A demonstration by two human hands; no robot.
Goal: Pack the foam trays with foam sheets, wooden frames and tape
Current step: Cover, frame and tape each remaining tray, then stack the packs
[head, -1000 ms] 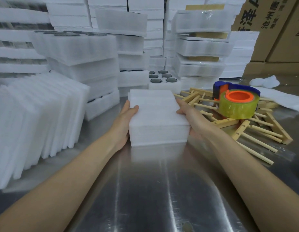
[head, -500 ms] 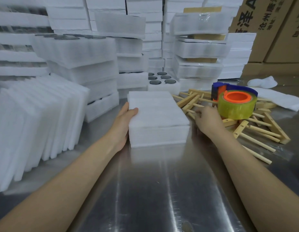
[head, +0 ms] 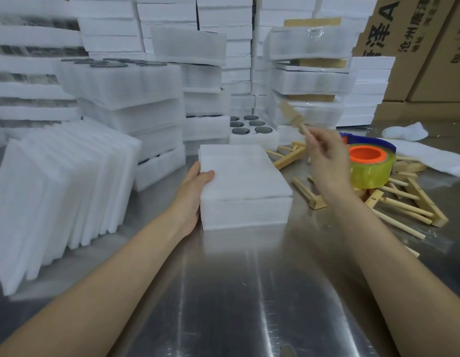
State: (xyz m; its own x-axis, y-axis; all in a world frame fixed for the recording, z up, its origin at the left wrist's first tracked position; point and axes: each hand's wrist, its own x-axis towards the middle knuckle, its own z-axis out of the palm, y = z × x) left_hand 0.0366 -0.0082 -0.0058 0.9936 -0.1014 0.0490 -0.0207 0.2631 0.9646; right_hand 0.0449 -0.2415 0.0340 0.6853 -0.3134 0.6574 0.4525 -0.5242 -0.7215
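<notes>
Right hand (head: 326, 161) lifted wooden frame (head: 292, 115) (fingers (head: 316, 140) pinching) | left hand (head: 195, 186) grips foam tray (head: 244, 181), contents hidden

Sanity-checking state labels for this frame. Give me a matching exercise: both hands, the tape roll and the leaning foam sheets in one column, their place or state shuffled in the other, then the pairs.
1. left hand
2. right hand
3. tape roll
4. foam sheets

A. sits on the frame pile
B. up in the air, pinching a wooden frame
C. stand on edge, leaning, at the left of the table
D. holds the left edge of the foam block, thumb on top

Pairs: 1-D, 2-B, 3-A, 4-C.
</notes>
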